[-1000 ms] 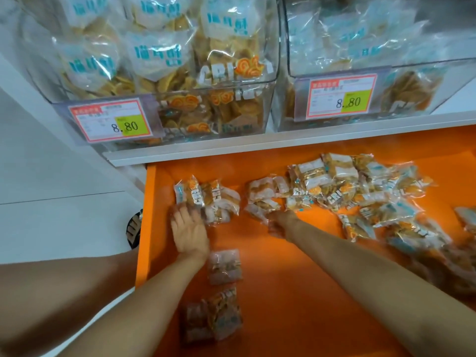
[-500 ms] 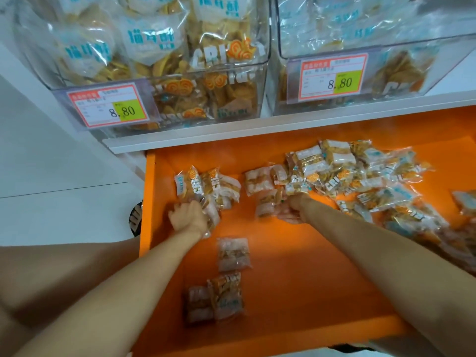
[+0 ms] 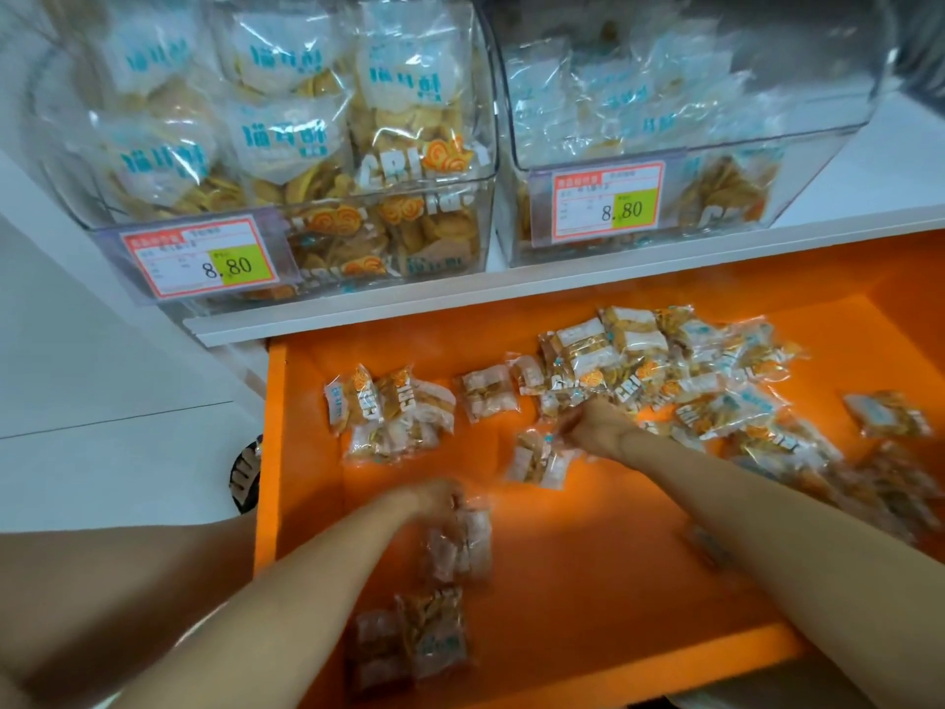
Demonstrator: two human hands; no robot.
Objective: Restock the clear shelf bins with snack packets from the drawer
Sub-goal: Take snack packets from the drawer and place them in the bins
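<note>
Glossy clear plastic bins (image 3: 491, 145), packets (image 3: 486, 399)

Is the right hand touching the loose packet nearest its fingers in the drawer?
Touching. Head view: the right hand pinches the packet at its top edge, no gap.

clear snack pkts (image 3: 659, 381) strewn in orange drawer (image 3: 588, 570)

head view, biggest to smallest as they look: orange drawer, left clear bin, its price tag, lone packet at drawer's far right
1. orange drawer
2. left clear bin
3. price tag
4. lone packet
None look alike.
</note>
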